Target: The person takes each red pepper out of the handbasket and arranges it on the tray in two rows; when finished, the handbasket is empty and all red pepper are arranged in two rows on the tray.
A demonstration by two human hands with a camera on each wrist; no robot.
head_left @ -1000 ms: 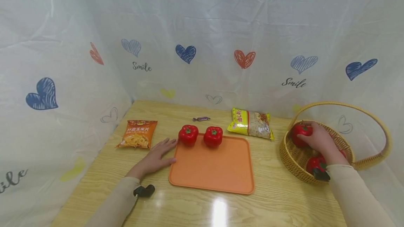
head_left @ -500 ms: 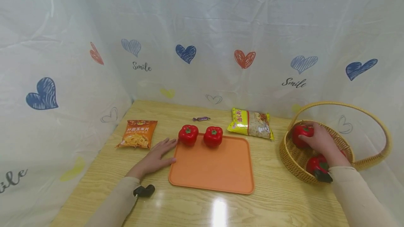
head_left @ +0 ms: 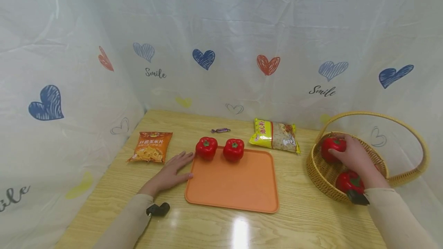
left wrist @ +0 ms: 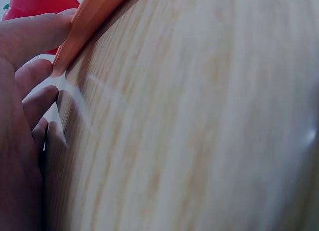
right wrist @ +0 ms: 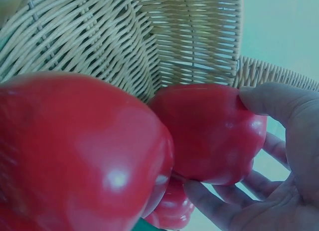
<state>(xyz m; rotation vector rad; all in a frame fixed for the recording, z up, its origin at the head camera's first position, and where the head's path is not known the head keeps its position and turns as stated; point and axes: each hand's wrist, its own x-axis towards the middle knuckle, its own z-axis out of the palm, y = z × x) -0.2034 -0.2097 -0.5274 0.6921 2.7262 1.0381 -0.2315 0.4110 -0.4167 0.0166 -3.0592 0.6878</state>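
My right hand (head_left: 354, 158) reaches into the wicker basket (head_left: 313, 178) and grips a red bell pepper (head_left: 330, 151) near the far left of its inside wall. In the right wrist view, thumb and fingertips press the sides of that bell pepper (right wrist: 214, 133). Another red bell pepper (head_left: 347, 181) lies nearer the front of the basket, and a further red one is mostly hidden by my wrist. My left hand (head_left: 169, 174) lies with spread fingers at the left edge of the orange tray (head_left: 235, 187). Thumb and fingers meet the tray's rim (left wrist: 87, 31) in the left wrist view.
Two red bell peppers (head_left: 206, 149) (head_left: 233, 151) sit along the tray's back edge. An orange snack bag (head_left: 150, 147) is at left, a purple-wrapped candy (head_left: 220, 130) behind the tray, and a yellow pasta bag (head_left: 275, 135) at back right. The basket's tall handle (head_left: 412, 126) arches up.
My right hand and the gripped bell pepper have shifted slightly to the right inside the basket. The left hand, tray and bags stay as they were.
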